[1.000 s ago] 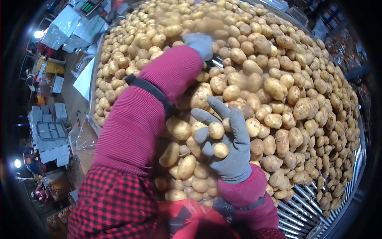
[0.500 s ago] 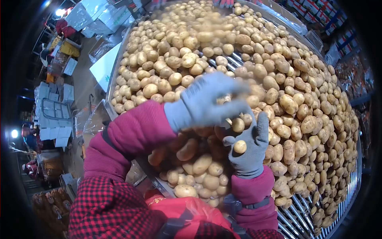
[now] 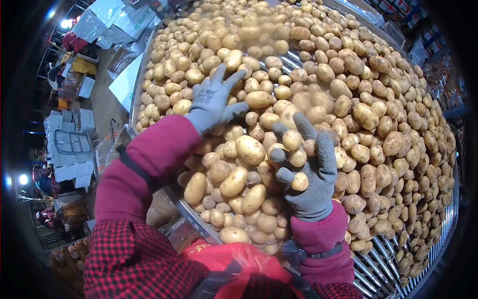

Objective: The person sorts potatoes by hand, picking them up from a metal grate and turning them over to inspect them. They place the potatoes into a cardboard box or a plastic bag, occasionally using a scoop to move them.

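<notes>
My left hand (image 3: 215, 99), in a grey glove, lies palm down with fingers spread on the potatoes (image 3: 250, 150). Its fingertips touch a yellowish potato (image 3: 233, 60), and the thumb points toward an oblong one (image 3: 259, 99). My right hand (image 3: 312, 187), also gloved in grey, is turned palm up with its fingers partly curled. It cradles several small potatoes (image 3: 299, 182) on the palm and between the fingers. Larger potatoes (image 3: 233, 182) lie in a heap between my two forearms.
Potatoes cover a wide sorting table with metal rollers (image 3: 381, 264) showing at the lower right. Its metal edge (image 3: 196, 224) runs close to my body. White boxes (image 3: 127, 22) and a hand cart (image 3: 73, 143) stand on the floor at left.
My left hand has moved left and away from my right hand, and its fingers are now spread on the potatoes. Several larger potatoes now show in the near heap. My right hand still cradles small potatoes.
</notes>
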Motion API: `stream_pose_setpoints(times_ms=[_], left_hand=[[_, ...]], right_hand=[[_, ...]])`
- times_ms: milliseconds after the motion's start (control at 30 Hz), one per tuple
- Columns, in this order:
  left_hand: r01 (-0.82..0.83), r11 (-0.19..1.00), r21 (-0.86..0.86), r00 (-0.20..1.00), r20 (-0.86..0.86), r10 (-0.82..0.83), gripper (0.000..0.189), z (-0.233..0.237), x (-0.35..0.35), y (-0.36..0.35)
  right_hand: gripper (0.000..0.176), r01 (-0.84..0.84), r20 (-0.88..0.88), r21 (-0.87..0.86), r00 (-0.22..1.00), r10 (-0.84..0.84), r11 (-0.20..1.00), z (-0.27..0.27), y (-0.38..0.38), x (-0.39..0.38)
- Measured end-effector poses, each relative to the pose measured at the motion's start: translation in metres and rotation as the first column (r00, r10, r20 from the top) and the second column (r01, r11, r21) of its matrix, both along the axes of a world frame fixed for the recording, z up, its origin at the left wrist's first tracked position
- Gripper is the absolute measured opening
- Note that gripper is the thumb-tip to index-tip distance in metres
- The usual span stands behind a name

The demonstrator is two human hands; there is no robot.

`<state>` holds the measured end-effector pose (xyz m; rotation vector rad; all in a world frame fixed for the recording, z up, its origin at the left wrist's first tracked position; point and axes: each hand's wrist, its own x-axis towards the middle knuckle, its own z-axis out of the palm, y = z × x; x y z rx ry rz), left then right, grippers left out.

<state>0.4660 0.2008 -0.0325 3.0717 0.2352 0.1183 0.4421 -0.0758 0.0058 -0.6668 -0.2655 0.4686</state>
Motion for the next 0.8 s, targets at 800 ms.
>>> stream_pose_setpoints(times_ms=[800], left_hand=[[0.094, 0.968, -0.231, 0.992, -0.054, -0.110, 0.043, 0.007, 0.121, 0.042]], right_hand=[[0.064, -0.174, -0.268, 0.017, 0.948, 0.172, 0.985, 0.005, -0.008, 0.007]])
